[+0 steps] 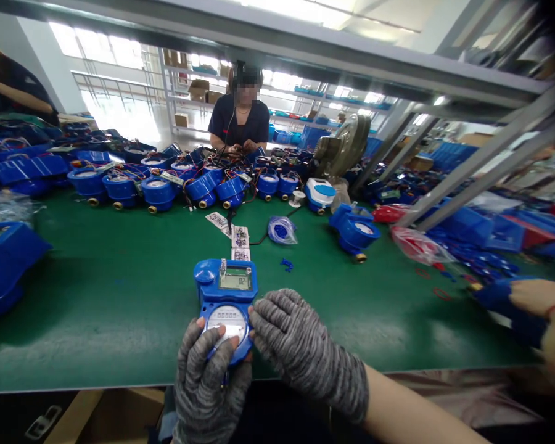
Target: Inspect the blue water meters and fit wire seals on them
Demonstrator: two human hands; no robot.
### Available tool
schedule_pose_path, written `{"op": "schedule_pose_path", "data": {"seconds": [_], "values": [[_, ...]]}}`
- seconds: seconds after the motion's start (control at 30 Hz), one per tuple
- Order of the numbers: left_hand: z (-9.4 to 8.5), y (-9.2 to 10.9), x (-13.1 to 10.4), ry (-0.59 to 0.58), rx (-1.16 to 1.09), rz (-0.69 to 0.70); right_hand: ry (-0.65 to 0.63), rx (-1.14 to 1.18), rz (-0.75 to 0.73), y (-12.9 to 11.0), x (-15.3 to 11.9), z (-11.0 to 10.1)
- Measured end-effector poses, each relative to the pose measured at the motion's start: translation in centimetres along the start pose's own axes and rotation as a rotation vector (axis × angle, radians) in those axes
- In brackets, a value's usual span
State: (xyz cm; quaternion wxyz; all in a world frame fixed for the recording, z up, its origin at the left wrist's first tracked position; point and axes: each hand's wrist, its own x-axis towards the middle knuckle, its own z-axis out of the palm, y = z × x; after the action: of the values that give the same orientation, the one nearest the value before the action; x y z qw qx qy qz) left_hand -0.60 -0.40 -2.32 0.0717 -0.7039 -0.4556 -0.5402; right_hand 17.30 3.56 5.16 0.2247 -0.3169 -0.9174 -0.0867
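A blue water meter (226, 280) lies near the front edge of the green table, its small display lit with digits and its round dial facing up. My left hand (210, 379), in a grey fingerless glove, is closed round the dial end, with fingertips resting over the dial face. From the right, my right hand (300, 345), gloved alike, presses its bunched fingertips against the side of the same meter. Its thumb is mostly hidden. Just behind the meter are printed paper labels (240, 240) and some tiny blue parts (287, 265).
A bag of blue parts (281, 230) and another meter (355, 228) lie beyond. Many wired meters (160, 191) line the back. A large blue meter (9, 265) stands at left. At right, a co-worker's hand (536, 299) holds a blue item. A person (240, 120) sits opposite.
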Motion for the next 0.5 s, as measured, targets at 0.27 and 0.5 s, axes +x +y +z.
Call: {"op": "schedule_pose_path", "data": {"seconds": [0.27,0.5], "values": [[-0.2,0.2,0.3,0.012,0.026,0.014,0.001,0.196,0.321,6.0,-0.8,0.5],[0.1,-0.1,-0.2,0.027,0.044,0.012,-0.242,-0.241,0.683,12.8,-2.6,4.7]]}}
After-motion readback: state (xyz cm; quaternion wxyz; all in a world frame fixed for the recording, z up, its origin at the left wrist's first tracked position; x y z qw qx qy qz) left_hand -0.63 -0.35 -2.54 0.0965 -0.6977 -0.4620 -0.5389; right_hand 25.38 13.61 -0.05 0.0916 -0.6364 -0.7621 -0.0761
